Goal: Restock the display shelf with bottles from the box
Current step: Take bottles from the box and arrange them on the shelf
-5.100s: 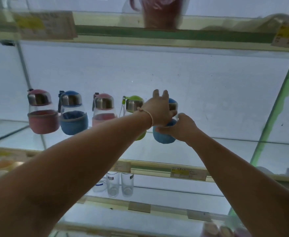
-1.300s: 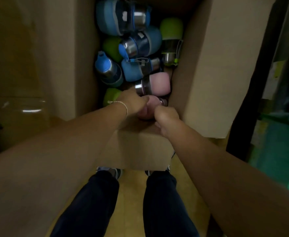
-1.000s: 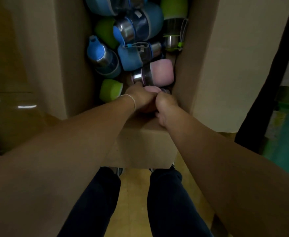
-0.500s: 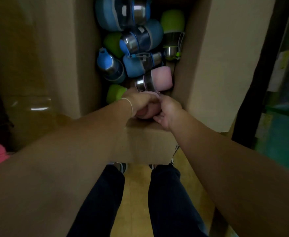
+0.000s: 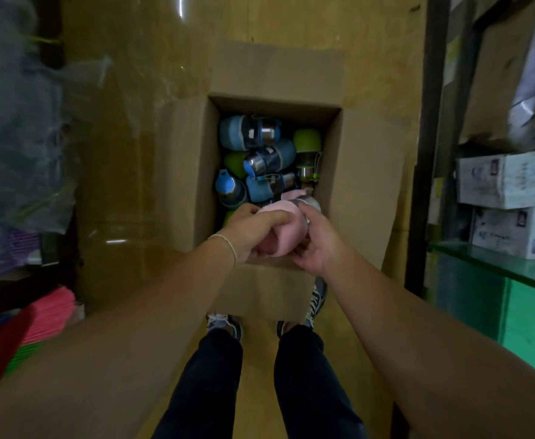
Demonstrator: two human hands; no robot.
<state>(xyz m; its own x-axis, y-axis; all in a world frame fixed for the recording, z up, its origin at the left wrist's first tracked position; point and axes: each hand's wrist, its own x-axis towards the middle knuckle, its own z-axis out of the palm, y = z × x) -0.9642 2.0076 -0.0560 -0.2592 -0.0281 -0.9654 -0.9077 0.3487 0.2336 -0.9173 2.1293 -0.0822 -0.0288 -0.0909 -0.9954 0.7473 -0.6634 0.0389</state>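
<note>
Pink bottle (image 5: 286,229) is half buried under both hands, so the lid end is hard to make out, just a bit of metal peeking out by the right hand (image 5: 318,245). Left hand (image 5: 247,232) has its fingers curled over the top, and the right hand's fingers grip the other side, holding it just above the near edge of the cardboard box (image 5: 184,172). The box sits open on the floor with blue bottles (image 5: 248,133), green bottles (image 5: 306,139) and another pink one (image 5: 293,195) piled on their sides.
</note>
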